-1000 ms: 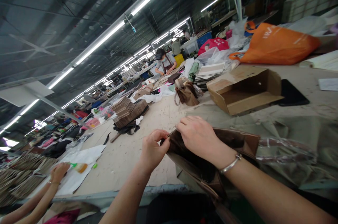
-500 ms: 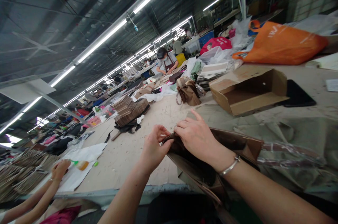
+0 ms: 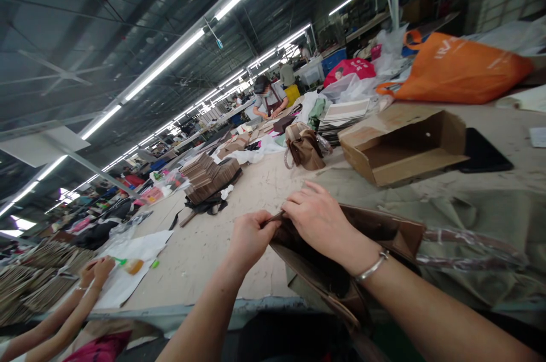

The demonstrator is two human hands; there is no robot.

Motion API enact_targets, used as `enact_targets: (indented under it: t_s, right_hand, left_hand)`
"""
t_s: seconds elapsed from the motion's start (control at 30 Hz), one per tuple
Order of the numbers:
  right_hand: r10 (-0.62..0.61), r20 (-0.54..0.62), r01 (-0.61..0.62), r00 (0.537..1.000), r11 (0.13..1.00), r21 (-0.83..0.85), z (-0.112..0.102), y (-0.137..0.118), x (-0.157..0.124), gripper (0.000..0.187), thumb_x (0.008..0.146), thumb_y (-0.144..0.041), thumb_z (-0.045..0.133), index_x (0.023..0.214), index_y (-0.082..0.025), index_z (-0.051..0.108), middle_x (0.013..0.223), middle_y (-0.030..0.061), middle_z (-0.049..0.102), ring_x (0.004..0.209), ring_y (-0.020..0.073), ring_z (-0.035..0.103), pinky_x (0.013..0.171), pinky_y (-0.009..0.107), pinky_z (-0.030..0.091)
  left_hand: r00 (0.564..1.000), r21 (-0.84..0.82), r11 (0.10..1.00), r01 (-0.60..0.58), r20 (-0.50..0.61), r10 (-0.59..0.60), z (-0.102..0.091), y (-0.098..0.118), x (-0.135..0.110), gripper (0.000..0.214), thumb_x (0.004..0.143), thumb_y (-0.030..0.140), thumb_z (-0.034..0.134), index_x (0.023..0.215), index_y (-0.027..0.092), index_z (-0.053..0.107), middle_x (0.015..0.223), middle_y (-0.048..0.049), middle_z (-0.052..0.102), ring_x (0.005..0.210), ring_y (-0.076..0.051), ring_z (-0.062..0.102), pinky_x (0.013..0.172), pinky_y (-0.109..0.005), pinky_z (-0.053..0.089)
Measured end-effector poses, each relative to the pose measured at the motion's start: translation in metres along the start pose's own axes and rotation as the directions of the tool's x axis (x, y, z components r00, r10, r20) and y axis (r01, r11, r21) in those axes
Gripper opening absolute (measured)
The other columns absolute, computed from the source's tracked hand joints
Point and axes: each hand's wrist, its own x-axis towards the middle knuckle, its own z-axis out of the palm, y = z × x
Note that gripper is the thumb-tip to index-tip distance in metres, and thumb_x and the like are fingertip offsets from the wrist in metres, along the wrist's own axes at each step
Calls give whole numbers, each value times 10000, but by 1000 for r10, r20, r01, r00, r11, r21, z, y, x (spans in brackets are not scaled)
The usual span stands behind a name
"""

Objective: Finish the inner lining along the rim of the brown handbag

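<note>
A brown handbag (image 3: 379, 225) lies open at the table's front edge, its dark inside facing up. Its plastic-wrapped handle (image 3: 469, 248) stretches out to the right. My left hand (image 3: 251, 237) pinches the left end of the bag's rim between thumb and fingers. Close beside it, my right hand (image 3: 318, 217) grips the same rim, with the fingertips curled over the edge and one finger raised. A bracelet circles my right wrist. The thumb of my right hand is hidden behind the hand.
An open cardboard box (image 3: 405, 148) sits beyond the bag, with a dark flat item (image 3: 486, 151) beside it. Further back are a small brown bag (image 3: 305, 145), stacked brown pieces (image 3: 209, 177) and an orange bag (image 3: 460, 69). At left, a co-worker's hands (image 3: 96, 271) are near a glue bottle (image 3: 130, 265).
My left hand's fingers have closed down onto the bag's rim, where they were more spread and raised before. My right hand stays nearly in place. The co-worker's hands have shifted slightly.
</note>
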Motion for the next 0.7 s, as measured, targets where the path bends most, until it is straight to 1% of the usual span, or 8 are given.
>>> enact_targets:
  t_s: [0.03,0.13,0.23,0.3,0.4,0.53,0.6,0.7]
  right_hand:
    - [-1,4,1,1000,1000,11,-1,1,0,99,855,-193,525,883,-192,619,864,32,624,870,187,519,995,385,238]
    - [17,17,-17,1000,1000,19,-6,5,-1,224,831,-216,573,1053,-186,584,924,45,630,898,197,526,914,349,305]
    - [43,56,-42,997,999,-16,-8,7,-1,101,829,-179,551,908,-169,613,865,53,633,849,198,533,808,322,334]
    - [46,79,-44,996,999,-27,-7,8,-1,104,836,-149,517,798,-171,612,817,50,634,810,190,536,771,314,328]
    - [42,80,-41,996,999,-22,-5,9,-1,141,840,-146,500,768,-178,617,793,43,641,778,181,538,740,308,319]
    - [38,61,-38,997,999,-13,-3,8,0,148,837,-158,507,754,-178,628,766,36,644,753,178,541,718,307,319]
    - [40,55,-40,998,999,-6,-3,7,0,142,830,-153,513,752,-180,628,764,33,643,753,179,542,720,308,323]
    - [42,66,-41,997,999,-9,-5,7,0,143,828,-144,512,751,-178,627,774,40,643,771,183,546,750,310,331]
  left_hand:
    - [1000,5,1000,-3,-3,3,0,0,0,207,736,301,548,608,155,619,527,39,513,547,-99,444,512,-214,292]
    - [1000,10,1000,-14,6,14,0,-1,1,201,728,303,550,593,157,582,517,46,476,534,-95,415,496,-211,271]
    - [1000,28,999,-19,16,19,1,-3,3,205,719,297,557,568,158,547,502,52,438,521,-91,391,480,-208,249]
    - [1000,43,999,-8,25,7,0,-3,3,190,715,288,560,575,159,554,506,50,450,521,-92,400,478,-206,248]
    - [997,52,999,-9,81,4,-5,0,4,134,715,273,570,647,167,614,548,42,526,546,-102,449,492,-206,274]
    - [979,19,994,-110,172,105,-10,11,7,173,747,314,577,820,204,689,684,28,636,648,-128,528,563,-215,332]
    - [981,43,990,-133,150,125,-9,16,9,194,782,316,540,780,199,695,651,25,627,621,-122,515,570,-220,329]
    - [987,128,980,-149,80,140,-2,20,13,236,795,274,508,639,173,652,552,23,561,555,-107,462,547,-224,301]
